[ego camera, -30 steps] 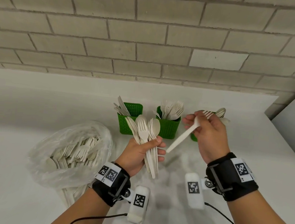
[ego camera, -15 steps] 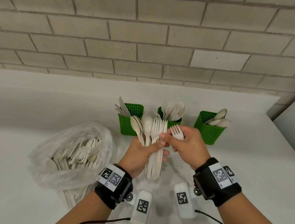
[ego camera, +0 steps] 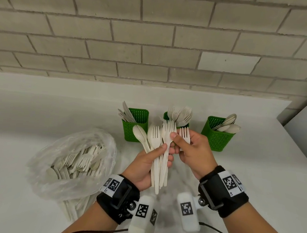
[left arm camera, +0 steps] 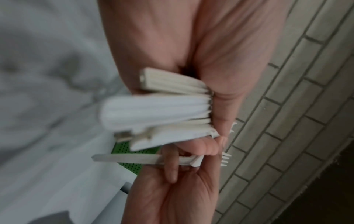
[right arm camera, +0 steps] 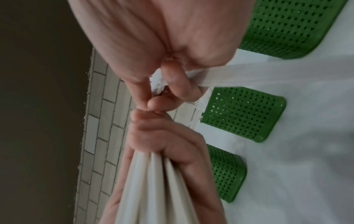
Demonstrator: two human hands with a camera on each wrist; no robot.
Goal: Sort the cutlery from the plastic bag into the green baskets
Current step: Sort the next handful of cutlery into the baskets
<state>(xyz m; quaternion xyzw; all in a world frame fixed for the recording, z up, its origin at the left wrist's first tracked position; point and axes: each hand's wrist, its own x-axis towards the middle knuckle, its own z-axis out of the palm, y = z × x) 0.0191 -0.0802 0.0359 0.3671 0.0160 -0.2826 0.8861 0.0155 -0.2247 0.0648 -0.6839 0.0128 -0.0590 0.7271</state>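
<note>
— What's each hand doing?
— Left hand (ego camera: 146, 168) grips a bundle of cutlery (ego camera: 160, 153); right hand (ego camera: 194, 152) holds one fork (ego camera: 184, 135) and pinches another in the bundle.
— And the bag?
— Plastic bag (ego camera: 68, 163) lies left on the counter (ego camera: 254, 179) — three green baskets (ego camera: 218, 139) behind.

I stand at a plain white desk (ego camera: 254, 179) against a bare grey painted brick wall (ego camera: 154, 43), like some utility or canteen workroom.
</note>
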